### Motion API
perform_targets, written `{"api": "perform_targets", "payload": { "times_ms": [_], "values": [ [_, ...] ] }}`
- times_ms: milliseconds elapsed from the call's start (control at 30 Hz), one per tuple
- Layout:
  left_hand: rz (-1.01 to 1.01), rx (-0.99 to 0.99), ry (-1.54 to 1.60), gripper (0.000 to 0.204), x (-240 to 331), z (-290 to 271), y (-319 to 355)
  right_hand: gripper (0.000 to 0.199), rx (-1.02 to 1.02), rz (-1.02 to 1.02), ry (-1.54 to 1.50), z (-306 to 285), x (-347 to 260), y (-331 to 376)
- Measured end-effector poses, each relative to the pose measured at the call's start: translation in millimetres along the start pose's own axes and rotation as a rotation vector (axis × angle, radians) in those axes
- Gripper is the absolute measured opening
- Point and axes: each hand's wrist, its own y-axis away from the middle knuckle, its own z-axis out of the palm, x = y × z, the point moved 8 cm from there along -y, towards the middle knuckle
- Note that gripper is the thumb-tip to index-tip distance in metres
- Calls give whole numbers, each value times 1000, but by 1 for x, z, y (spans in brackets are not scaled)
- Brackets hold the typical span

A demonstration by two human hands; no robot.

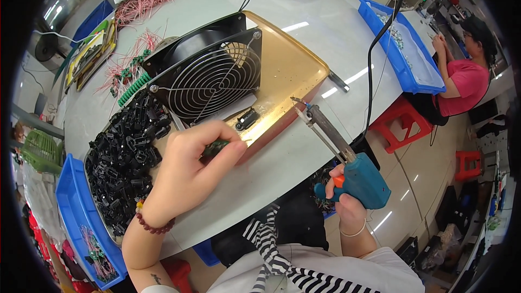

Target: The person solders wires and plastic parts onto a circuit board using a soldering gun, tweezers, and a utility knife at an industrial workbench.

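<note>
My right hand (350, 209) grips a teal soldering gun (366, 182) by its handle, a finger at the orange trigger. The gun's long metal barrel points up and away, its tip over the near right edge of a gold metal tray (296, 57). My left hand (190, 165) is closed in a pinch by the tray's near edge; a small dark piece shows between thumb and fingers, mostly hidden. Just beyond it a small black plastic part (248, 119) lies on the tray. A black fan with a round wire guard (220, 84) stands upright on the tray.
Left of my arm is a heap of black plastic parts (122, 163), beside a blue bin (73, 201). Pink wires (157, 2) lie farther back. A black cable (372, 70) hangs at the right, near a blue tray (404, 70) and a seated person (464, 84).
</note>
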Motion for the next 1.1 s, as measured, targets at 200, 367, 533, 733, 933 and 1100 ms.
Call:
{"api": "perform_targets", "payload": {
  "times_ms": [200,367,533,733,933,1100],
  "values": [
    [137,225,-200,9,-1,-3,-8,54,-25,-10,-21,1,-1,-1],
    [196,300,-405,5,1,-3,-6,54,-25,19,-17,1,-3,-3],
    [240,375,-371,7,-1,-6,-7,62,72,47,-15,1,-2,-3],
    [250,478,-371,11,-13,-4,-10,62,63,59,38,5,-2,-3],
    [260,470,-401,13,-17,0,-5,50,7,69,139,15,-3,-10],
    [287,499,-393,15,-18,0,-6,38,-27,75,245,18,-1,-10]
  ]
}}
